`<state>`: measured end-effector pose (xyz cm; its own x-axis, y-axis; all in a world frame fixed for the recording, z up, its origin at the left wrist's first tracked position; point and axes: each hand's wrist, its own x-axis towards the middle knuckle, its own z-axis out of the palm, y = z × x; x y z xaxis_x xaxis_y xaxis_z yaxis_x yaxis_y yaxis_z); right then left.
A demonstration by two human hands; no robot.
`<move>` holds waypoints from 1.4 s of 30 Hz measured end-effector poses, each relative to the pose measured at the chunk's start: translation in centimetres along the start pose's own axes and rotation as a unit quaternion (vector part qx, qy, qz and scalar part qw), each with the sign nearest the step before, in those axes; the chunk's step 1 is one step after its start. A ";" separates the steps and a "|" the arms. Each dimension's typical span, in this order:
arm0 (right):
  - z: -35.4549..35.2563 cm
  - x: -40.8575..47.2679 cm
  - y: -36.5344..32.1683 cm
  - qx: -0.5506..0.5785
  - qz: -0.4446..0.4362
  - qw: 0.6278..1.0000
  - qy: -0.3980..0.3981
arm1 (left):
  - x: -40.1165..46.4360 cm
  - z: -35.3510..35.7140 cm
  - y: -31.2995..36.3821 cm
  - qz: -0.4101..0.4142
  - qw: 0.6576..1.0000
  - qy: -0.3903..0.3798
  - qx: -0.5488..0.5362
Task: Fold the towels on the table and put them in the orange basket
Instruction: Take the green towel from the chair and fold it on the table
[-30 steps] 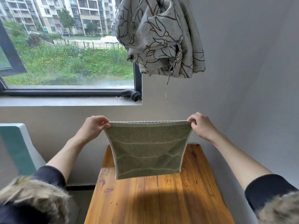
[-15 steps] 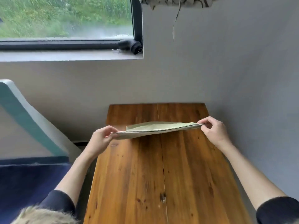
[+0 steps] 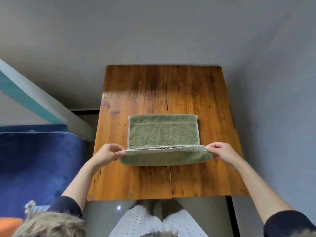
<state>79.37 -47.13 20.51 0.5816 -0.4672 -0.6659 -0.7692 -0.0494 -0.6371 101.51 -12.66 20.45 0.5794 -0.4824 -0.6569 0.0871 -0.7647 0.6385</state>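
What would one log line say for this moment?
step: folding | towel: far part on table, near edge lifted | left hand: pinches corner | right hand: pinches corner

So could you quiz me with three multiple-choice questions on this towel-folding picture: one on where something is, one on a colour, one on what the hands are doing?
1. Where does the far part of the towel lie?
A. On the wooden table
B. On the floor
C. On a windowsill

2. What colour is the towel?
A. White
B. Green
C. Red

3. What are the left hand and right hand doing?
A. Resting flat on the table
B. Hanging idle
C. Each pinching one end of the towel's near edge

Answers: 1 A, the far half lies flat on the wood. 2 B, it is olive green with a pale border. 3 C, fingers and thumbs pinch the lifted edge at both ends.
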 end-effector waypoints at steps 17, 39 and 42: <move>0.8 14.1 -5.2 0.006 -0.043 0.989 0.143 | 14.1 -2.5 3.9 0.072 0.981 0.174 0.036; 5.5 16.1 -2.3 0.002 -0.092 0.939 0.331 | 17.6 2.0 1.5 0.083 0.919 0.329 0.201; 8.5 14.4 -1.7 -0.172 -0.225 0.915 0.287 | 16.6 4.4 1.5 0.195 0.881 0.314 0.294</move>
<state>91.34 -46.27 8.68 0.7013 -0.7128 0.0093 -0.5813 -0.5795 -0.5712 107.69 -23.71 8.70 0.8224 -0.5677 0.0364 -0.5466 -0.7708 0.3272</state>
